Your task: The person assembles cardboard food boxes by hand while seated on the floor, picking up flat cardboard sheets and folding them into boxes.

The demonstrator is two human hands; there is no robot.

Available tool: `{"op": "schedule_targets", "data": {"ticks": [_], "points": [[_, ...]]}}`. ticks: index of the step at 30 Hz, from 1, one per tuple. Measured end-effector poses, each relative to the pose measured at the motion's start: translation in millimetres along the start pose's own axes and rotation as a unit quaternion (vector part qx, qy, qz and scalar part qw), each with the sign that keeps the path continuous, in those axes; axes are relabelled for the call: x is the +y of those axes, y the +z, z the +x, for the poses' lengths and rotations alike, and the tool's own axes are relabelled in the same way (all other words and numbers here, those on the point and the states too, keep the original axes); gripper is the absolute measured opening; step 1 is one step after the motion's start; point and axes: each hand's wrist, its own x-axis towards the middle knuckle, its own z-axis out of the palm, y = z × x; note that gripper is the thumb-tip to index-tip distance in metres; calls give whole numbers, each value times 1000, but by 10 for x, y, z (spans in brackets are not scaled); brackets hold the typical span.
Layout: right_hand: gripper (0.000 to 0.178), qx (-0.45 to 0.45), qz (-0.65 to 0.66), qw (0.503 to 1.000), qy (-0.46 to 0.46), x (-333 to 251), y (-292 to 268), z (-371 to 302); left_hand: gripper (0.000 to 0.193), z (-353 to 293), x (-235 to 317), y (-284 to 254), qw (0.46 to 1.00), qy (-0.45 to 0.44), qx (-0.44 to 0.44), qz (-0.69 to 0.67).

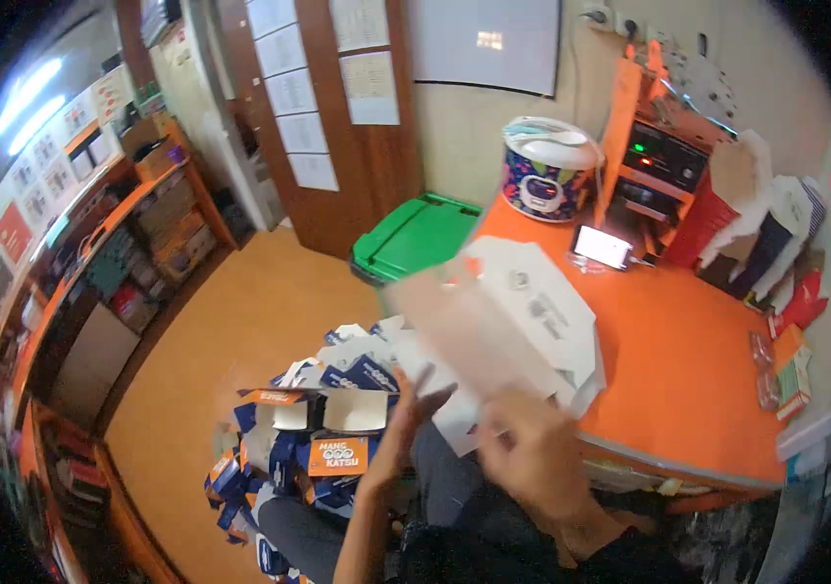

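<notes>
My right hand (532, 448) is closed on the lower end of a flat cardboard piece (474, 336), pale brown and blurred by motion. That piece tilts up over the near left edge of the orange table. Fingers apart, my left hand (402, 423) is held just left of it, with nothing seen in the palm. Behind the cardboard, a stack of flat white box blanks (556, 302) lies on the table. Left of my left hand, a heap of folded blue, orange and white boxes (339, 456) rises beside my legs; several stand with their tops open.
The orange table (678, 370) carries a patterned rice cooker (547, 175), a lit phone (602, 247) and an orange rack (620, 127). A green lidded bin (415, 234) stands behind the table's left edge. Shelves (133, 263) run along the left wall; a brown door (357, 156) is at the back.
</notes>
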Motion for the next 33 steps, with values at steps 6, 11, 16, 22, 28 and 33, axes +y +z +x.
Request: {"op": "schedule_targets", "data": {"ticks": [6, 11, 16, 22, 28, 33], "points": [[35, -243, 93, 965, -31, -193, 153, -58, 56, -311, 852, 656, 975, -36, 220, 19], [33, 54, 51, 989, -127, -324, 204, 456, 46, -657, 963, 798, 951, 22, 268, 149], [44, -41, 28, 977, -209, -325, 370, 154, 59, -658, 1226, 803, 950, 107, 295, 9], [42, 6, 155, 968, -199, -401, 518, 104, 75, -690, 756, 564, 860, 252, 296, 331], [36, 56, 144, 970, -188, -504, 651, 166, 56, -650, 944, 781, 582, 397, 496, 508], [33, 95, 205, 948, -225, -736, 820, 53, 55, -1048, 602, 609, 628, 293, 501, 518]]}}
